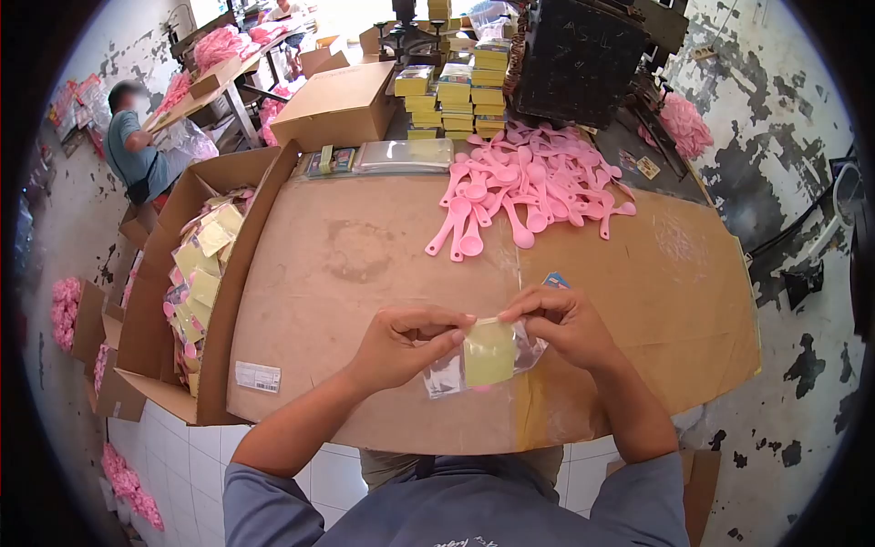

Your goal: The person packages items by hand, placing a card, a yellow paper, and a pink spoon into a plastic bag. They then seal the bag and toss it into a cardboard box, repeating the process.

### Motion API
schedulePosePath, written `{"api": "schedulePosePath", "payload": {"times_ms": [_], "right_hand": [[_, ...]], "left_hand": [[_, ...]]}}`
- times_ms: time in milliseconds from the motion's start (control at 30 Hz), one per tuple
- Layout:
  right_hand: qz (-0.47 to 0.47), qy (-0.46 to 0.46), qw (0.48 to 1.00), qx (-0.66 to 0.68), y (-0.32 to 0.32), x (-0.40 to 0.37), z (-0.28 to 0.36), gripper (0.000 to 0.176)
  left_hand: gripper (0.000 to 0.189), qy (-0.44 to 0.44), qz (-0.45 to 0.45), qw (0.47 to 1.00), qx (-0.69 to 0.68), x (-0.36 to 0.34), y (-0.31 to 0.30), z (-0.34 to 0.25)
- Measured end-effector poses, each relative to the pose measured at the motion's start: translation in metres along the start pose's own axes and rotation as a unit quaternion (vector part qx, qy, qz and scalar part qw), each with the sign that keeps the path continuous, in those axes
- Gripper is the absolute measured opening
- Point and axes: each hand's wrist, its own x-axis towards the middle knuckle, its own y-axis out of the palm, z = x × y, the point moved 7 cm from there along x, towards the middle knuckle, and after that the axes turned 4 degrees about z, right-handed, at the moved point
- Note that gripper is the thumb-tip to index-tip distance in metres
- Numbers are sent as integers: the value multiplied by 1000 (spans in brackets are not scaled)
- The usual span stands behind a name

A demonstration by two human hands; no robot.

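A clear plastic bag [444,376] with a pale yellow card [490,357] in it hangs between my two hands, near the table's front edge. My left hand [410,342] pinches the bag's top left corner between thumb and finger. At the top right, the fingers of my right hand [558,321] are closed on the same bag. A bit of pink shows under the card's lower edge. Just behind my right hand a small blue card [555,281] lies on the cardboard tabletop [365,264].
Pink spoons [524,187] lie heaped at the table's back. Behind them stand stacks of yellow packs [455,87]. A carton [239,301] of filled bags borders the left side. Clear bags [404,156] lie at the back edge. A person [137,141] sits far left.
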Motion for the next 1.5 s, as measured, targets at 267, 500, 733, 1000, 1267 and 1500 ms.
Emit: {"api": "schedulePosePath", "payload": {"times_ms": [267,500,733,1000,1267,1500], "right_hand": [[-4,6,998,-66,1,-2,11,16],[7,31,999,21,7,1,-2,33],[67,30,997,-26,16,2,-5,35],[-41,-30,987,-156,-10,1,35,41],[-96,57,861,-496,-88,-18,6,38],[-102,106,906,-397,-88,-22,-11,31]], "left_hand": [[24,-97,-4,994,-54,5,6,12],[26,-112,-28,990,-83,4,4,7],[30,-26,-78,993,-88,6,5,-6],[37,-59,-86,994,-6,1,-39,-15],[38,106,-345,916,-176,-11,-113,-23],[36,74,-75,882,460,14,3,-3]]}}
